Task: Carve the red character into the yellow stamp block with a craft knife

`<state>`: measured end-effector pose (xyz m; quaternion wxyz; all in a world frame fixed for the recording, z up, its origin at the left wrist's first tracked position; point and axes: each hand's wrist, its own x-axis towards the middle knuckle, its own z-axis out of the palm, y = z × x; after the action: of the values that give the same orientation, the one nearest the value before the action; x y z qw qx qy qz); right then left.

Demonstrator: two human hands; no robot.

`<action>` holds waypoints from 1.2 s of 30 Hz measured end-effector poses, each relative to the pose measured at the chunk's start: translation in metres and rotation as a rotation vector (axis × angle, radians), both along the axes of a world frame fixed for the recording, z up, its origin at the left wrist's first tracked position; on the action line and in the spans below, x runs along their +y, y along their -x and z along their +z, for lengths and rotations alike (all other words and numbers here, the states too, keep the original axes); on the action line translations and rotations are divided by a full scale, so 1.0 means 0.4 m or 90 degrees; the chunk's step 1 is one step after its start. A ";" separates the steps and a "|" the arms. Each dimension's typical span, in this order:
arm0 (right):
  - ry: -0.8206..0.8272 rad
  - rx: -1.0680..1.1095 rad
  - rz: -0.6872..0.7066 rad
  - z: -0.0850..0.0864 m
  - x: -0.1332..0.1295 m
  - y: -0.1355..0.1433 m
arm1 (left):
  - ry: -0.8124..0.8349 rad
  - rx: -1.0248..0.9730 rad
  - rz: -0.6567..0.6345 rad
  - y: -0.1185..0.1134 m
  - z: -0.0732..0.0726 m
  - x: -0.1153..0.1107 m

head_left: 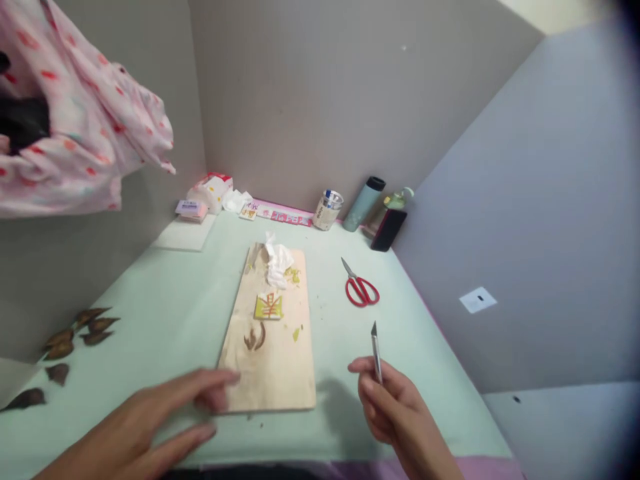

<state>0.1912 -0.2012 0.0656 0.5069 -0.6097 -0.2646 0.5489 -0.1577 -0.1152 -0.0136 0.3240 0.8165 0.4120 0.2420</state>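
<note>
My right hand (pixel 393 407) grips a slim metal craft knife (pixel 376 353), its pointed blade up, to the right of a wooden board (pixel 280 380). Fingers apart and holding nothing, my left hand (pixel 165 417) hovers by the board's lower left corner. On the board lies a small square tile (pixel 269 307) with a red character on yellow-green. Below it are curled brown pieces (pixel 255 337), and a yellow-green scrap (pixel 296 334) is to their right. A crumpled white tissue (pixel 278 261) rests at the board's far end.
Red-handled scissors (pixel 361 287) lie right of the board. Along the back stand a can (pixel 328 211), a blue-green tumbler (pixel 364 205) and a dark phone (pixel 389 230). Dried brown leaves or pods (pixel 60 343) lie at left. A pink spotted cloth (pixel 85 127) hangs upper left.
</note>
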 end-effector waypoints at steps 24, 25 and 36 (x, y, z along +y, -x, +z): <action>-0.154 -0.458 0.268 -0.054 0.445 -0.002 | -0.158 0.063 -0.131 -0.273 0.063 0.332; -0.159 -0.473 0.278 -0.051 0.463 0.002 | -0.136 0.075 -0.138 -0.273 0.066 0.331; -0.213 -0.547 0.392 -0.015 0.597 0.056 | -0.003 0.074 -0.121 -0.254 0.071 0.334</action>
<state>0.1688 0.0374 0.0596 0.2594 -0.5842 -0.6974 0.3241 -0.0560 0.0184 0.0147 0.3193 0.8651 0.3504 0.1637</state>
